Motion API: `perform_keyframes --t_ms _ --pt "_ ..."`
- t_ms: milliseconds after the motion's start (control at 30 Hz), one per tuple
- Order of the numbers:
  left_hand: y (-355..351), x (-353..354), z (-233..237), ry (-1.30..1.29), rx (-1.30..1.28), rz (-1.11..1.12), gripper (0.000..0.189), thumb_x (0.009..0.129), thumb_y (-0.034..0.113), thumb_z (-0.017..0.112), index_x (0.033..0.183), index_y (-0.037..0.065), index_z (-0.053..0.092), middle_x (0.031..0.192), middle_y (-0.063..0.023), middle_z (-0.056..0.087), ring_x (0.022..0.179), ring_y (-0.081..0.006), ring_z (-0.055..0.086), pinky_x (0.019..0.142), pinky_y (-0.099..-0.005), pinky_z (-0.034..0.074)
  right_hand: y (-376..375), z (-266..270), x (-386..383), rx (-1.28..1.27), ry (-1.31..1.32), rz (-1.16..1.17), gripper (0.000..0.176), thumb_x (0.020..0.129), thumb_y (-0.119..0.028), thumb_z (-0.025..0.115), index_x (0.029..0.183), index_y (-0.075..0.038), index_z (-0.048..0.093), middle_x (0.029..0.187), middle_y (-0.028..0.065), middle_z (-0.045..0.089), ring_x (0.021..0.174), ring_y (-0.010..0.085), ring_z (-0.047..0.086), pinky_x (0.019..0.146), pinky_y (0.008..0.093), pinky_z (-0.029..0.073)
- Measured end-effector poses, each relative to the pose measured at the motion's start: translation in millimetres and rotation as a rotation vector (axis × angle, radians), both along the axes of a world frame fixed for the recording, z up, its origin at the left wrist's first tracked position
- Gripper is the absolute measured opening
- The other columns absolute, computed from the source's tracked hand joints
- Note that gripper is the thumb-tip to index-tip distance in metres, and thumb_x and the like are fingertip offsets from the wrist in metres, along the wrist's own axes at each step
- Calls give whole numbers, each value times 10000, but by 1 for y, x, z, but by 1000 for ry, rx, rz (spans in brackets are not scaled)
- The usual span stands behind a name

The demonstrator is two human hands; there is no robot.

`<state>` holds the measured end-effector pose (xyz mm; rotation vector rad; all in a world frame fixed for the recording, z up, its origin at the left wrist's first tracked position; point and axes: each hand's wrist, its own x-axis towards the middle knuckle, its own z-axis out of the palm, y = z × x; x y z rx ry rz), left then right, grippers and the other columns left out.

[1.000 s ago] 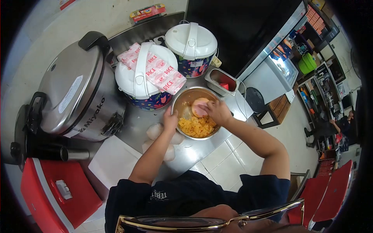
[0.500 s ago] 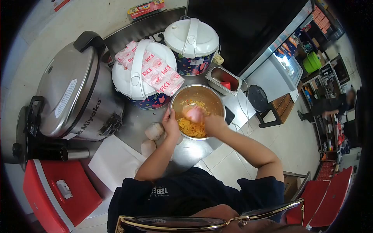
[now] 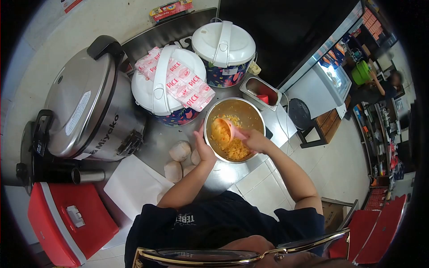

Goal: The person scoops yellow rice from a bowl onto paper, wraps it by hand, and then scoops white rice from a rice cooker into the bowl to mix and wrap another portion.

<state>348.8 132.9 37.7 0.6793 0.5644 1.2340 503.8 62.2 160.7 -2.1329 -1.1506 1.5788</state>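
A steel bowl with yellow rice in it stands on the metal table. My right hand grips the handle of a pink scoop, whose cup holds some of the rice above the bowl. My left hand lies against the bowl's left side, its fingers extended along the wall and partly hidden. Several round pale items sit on the table beside my left forearm. Just behind the bowl is a steel container with a red object inside.
Two white-lidded rice cookers stand at the back, one with printed RICE wrappers on top. A large steel cooker and red cooler box are at left. Another person is at the far right near a green basket.
The scoop has turned and shifted, and its cup now shows rice. The bowl sits slightly further right in view. At far right, the other person has moved up by the green basket, one arm raised.
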Motion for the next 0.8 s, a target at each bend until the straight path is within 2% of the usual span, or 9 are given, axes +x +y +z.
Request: perform_keyframes --t_ms 100,233,400,500,567,667,700,733,800 --pt "-6 6 2 92 22 24 673 992 474 160 1285 -48 466 1389 -142 415 1276 -241 389 1068 -332 280 -2 -27 -9 356 -914 346 688 762 -78 536 1409 -118 305 959 191 632 656 265 664 566 390 544" --pt "-6 10 40 347 63 145 684 991 472 134 1279 -44 479 1390 -148 415 1282 -247 387 1067 -344 282 -28 -14 -54 232 -865 542 766 765 -75 521 1434 -5 153 925 274 613 738 359 657 649 411 541" --pt "-13 16 40 237 132 93 702 985 490 133 1285 -50 469 1389 -161 412 1273 -264 397 1061 -353 291 -34 7 -52 172 -509 366 751 769 -74 482 1421 52 131 801 304 615 730 388 646 704 470 506" --pt "-20 21 44 288 164 66 726 977 510 108 1321 -47 422 1405 -150 387 1296 -253 363 1079 -353 260 -31 9 -48 290 -407 144 713 796 -66 464 1449 -66 180 812 274 625 755 383 647 712 449 508" --pt "-20 17 47 267 188 54 729 976 511 106 1321 -50 419 1406 -152 386 1295 -254 365 1078 -353 261 -28 26 -43 117 -52 -127 678 817 -95 468 1451 -131 228 850 262 633 742 387 644 710 438 504" --pt "-20 13 44 279 215 52 737 975 512 97 1317 -53 423 1390 -158 406 1296 -254 364 1076 -353 264 -27 16 -27 143 35 -182 649 832 -115 467 1445 -166 260 865 272 632 718 404 634 705 443 497" --pt "-21 14 42 309 218 55 737 976 511 95 1311 -51 432 1378 -159 420 1294 -253 366 1076 -351 264 -36 -43 -19 673 -329 26 640 842 -124 445 1447 -146 238 860 286 629 698 425 624 703 470 490" --pt "-21 14 39 340 221 57 736 976 510 94 1306 -49 441 1367 -160 434 1293 -252 368 1076 -350 263 -38 -36 -30 676 -327 26 640 842 -124 445 1447 -146 238 860 286 629 698 425 624 703 470 490" --pt "-19 17 34 313 197 89 721 981 497 100 1292 -43 463 1326 -155 478 1256 -246 414 1059 -340 292 -35 -7 -57 302 -426 41 631 782 -69 462 1396 -43 319 910 328 602 831 450 615 800 456 468"
